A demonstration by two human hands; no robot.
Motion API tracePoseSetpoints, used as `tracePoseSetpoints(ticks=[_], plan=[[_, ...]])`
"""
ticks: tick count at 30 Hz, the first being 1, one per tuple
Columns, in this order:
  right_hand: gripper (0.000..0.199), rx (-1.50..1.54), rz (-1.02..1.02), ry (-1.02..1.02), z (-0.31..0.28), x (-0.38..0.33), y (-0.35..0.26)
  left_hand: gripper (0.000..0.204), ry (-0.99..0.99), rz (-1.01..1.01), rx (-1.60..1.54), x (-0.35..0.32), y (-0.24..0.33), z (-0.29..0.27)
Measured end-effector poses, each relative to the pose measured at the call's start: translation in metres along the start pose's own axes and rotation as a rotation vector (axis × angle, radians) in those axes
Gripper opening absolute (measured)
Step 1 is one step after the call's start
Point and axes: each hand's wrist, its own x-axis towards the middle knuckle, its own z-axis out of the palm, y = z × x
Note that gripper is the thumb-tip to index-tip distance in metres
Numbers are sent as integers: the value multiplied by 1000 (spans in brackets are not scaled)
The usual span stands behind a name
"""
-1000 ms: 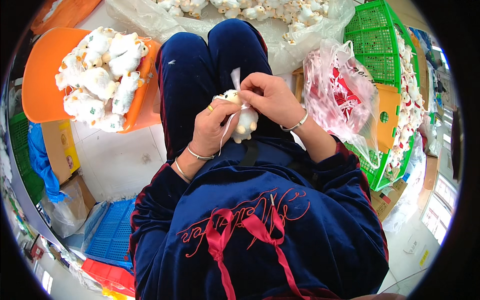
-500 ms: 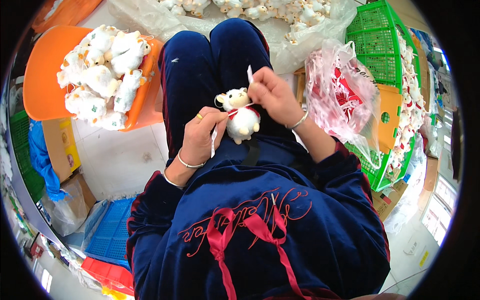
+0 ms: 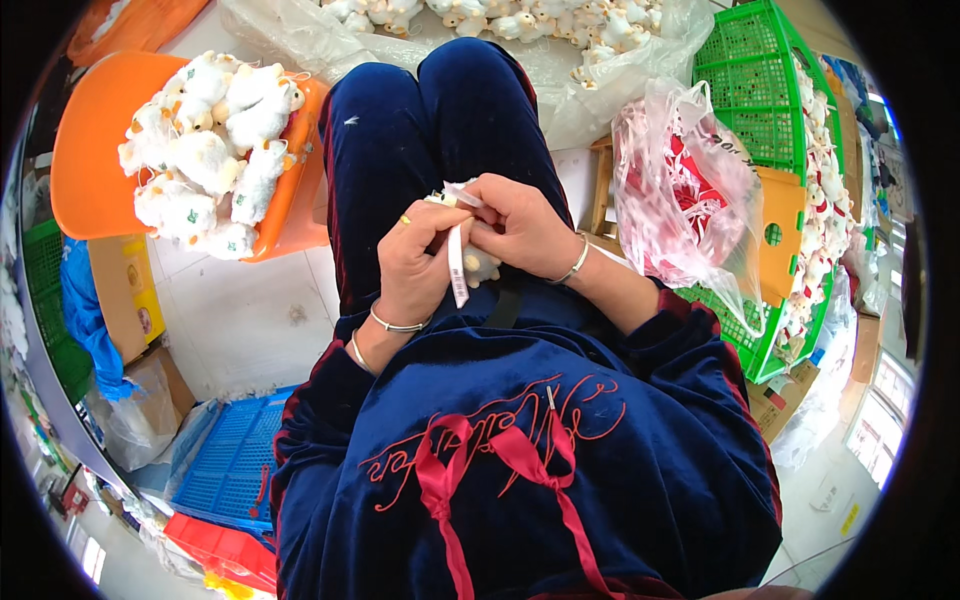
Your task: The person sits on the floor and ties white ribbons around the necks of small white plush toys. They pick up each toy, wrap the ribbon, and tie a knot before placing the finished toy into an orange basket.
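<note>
A small white plush sheep rests on my lap, largely covered by my hands. My left hand is closed in a pinch on a white ribbon, whose printed end hangs down below the fingers. Close against it, my right hand is closed too, pinching the ribbon's other part above the toy. Both hands meet over the sheep's neck; how the ribbon crosses between the fingertips is hidden.
An orange chair at the left bears a heap of white plush sheep. To the right lies a clear plastic bag with red and white pieces, beside green crates. More plush toys lie on plastic sheeting ahead. A blue crate stands lower left.
My hands were apart with the ribbon ends pulled to either side of the sheep. Now they have come together over its neck, covering most of the toy.
</note>
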Motion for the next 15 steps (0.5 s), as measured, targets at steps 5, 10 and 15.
tracePoseSetpoints(ticks=[5, 10, 15], plan=[[15, -54, -36, 91, 5, -4, 6, 20, -92, 38, 20, 1, 1, 0], [10, -10, -38, 124, 6, -13, 13, 24, -243, 43, 59, -3, 2, -10], [8, 73, 21, 160, 5, -15, 6, 15, -305, -142, -96, 0, 11, -20]])
